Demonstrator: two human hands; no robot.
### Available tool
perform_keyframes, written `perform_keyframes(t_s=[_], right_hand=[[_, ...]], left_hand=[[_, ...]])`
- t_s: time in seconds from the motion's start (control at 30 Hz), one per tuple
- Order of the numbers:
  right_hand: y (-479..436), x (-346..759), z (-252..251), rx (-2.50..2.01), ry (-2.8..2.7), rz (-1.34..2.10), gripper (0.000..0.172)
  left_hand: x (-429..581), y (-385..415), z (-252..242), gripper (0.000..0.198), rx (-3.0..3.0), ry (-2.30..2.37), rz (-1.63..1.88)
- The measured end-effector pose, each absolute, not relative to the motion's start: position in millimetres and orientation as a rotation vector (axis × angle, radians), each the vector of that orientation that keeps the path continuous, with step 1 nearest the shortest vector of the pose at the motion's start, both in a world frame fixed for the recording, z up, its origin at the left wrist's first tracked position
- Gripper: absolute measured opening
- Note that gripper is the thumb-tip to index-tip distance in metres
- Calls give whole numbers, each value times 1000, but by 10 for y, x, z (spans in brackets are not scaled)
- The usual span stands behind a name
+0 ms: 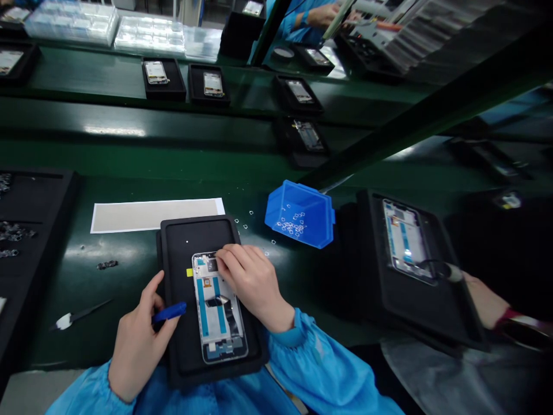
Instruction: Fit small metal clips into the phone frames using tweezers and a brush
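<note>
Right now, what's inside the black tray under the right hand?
A phone frame with blue strips, a yellow tab and a white speck. The right hand hides the frame's upper right corner; the frame covers tray floor beneath.

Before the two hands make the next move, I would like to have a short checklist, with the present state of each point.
1. Phone frame inside the black tray: ok, within the rim.
2. Blue tool in the left hand: ok, between thumb and fingers.
3. Right hand gripping a part: cannot tell; it is at the frame's upper end, hiding whatever it may hold.
4. All small pale pieces in the blue bin: not ok, several lie on the green bench.
</note>
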State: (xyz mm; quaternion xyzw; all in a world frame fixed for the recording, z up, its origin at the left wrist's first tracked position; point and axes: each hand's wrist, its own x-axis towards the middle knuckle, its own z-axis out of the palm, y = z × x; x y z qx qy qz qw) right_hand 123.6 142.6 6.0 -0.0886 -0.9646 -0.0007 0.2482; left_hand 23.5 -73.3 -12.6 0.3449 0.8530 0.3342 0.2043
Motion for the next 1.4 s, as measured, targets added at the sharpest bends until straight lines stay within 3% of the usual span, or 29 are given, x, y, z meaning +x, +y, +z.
perform_keyframes(t_s=[0.57,1.4], right_hand=[[1447,1272,107,-317,-2660,307,14],[1349,1144,40,-420,-2530,32,16]], left_hand=[[234,-735,-126,57,986,2384,926],[266,-744,-142,55,1065,2416,940]])
